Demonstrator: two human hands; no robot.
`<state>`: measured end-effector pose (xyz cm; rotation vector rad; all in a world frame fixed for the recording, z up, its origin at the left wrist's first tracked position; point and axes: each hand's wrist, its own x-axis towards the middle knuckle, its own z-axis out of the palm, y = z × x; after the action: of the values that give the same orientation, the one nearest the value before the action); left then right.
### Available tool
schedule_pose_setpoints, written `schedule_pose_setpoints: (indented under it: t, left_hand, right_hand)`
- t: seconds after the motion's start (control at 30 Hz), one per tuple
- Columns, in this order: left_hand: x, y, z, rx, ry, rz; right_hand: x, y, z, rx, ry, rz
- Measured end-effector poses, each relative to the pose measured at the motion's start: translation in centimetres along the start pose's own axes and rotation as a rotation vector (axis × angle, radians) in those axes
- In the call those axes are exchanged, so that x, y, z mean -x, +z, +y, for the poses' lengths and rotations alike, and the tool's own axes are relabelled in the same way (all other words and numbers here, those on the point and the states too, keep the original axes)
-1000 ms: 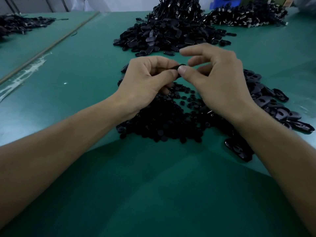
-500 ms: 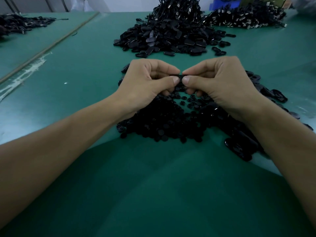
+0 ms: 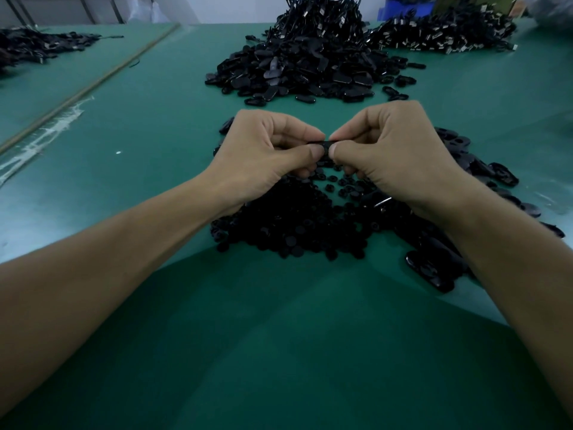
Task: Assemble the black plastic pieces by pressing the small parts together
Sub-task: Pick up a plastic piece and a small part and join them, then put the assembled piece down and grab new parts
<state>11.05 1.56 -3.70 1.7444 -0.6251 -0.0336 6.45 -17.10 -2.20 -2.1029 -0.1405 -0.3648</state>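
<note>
Both my hands hold one small black plastic piece (image 3: pixel 324 147) between them, above the table. My left hand (image 3: pixel 263 153) pinches its left end with thumb and curled fingers. My right hand (image 3: pixel 393 150) pinches its right end the same way, and the two thumbs nearly touch. Most of the piece is hidden by my fingers. Under my hands lies a heap of small round black parts (image 3: pixel 294 225). Larger oval black pieces (image 3: pixel 483 169) spread out beside my right hand and under my right forearm.
A big pile of black oval pieces (image 3: pixel 304 69) sits further back on the green table (image 3: pixel 155 125). Another pile with metal ends (image 3: pixel 440 35) lies at the back right, and one more black pile (image 3: pixel 34 48) at the far left. A seam (image 3: pixel 86 88) runs diagonally at left.
My right hand's fingers, spread a second ago, have curled in and dropped level with the left. Both hands now pinch the piece with thumbs together.
</note>
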Motion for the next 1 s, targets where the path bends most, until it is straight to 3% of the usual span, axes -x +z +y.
schedule_pose_setpoints:
  t: [0.8, 0.9, 1.0]
  left_hand:
    - [-0.2, -0.7, 0.4, -0.191, 0.085, 0.019]
    - [-0.6, -1.3, -0.3, -0.233, 0.031, 0.134]
    - [-1.1, -2.4, -1.2, -0.263, -0.02, 0.281]
  right_hand:
    - [0.2, -0.2, -0.1, 0.021, -0.048, -0.003]
    - [0.0, -1.0, 0.4, 0.29, -0.064, 0.007]
    - [-0.1, -2.2, 1.1, 0.603, -0.012, -0.097]
